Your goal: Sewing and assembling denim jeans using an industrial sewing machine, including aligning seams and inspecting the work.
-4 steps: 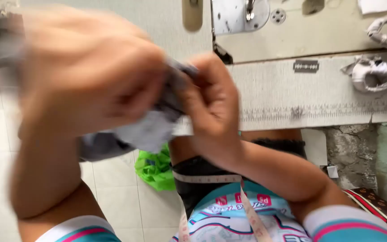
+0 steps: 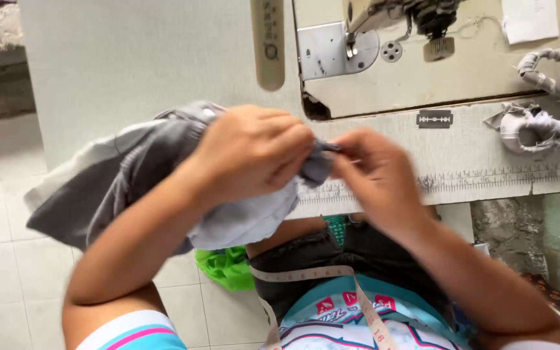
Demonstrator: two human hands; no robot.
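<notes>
- Since the earlier frame the left hand point(image 2: 254, 152) has come lower and is now sharp, and more of the grey garment point(image 2: 118, 178) shows at its left side.
- Head view: the left hand is closed around a bunched part of the grey garment, fingers curled over the cloth, and the rest of the cloth hangs over the left forearm.
- Right hand point(image 2: 374, 178) pinches a small edge of the same garment between fingertips and thumb, just beside the left hand.
- Both hands hold the garment in the air, in front of the near edge of the sewing table point(image 2: 163, 58).
- On the table stand a sewing machine point(image 2: 396, 16), a razor blade point(image 2: 434, 118) and a ring of cloth strips point(image 2: 529, 129) near the right edge.
- Measuring tape point(image 2: 306, 273) lies on the person's lap, and a green bag point(image 2: 228, 266) is on the floor below.
</notes>
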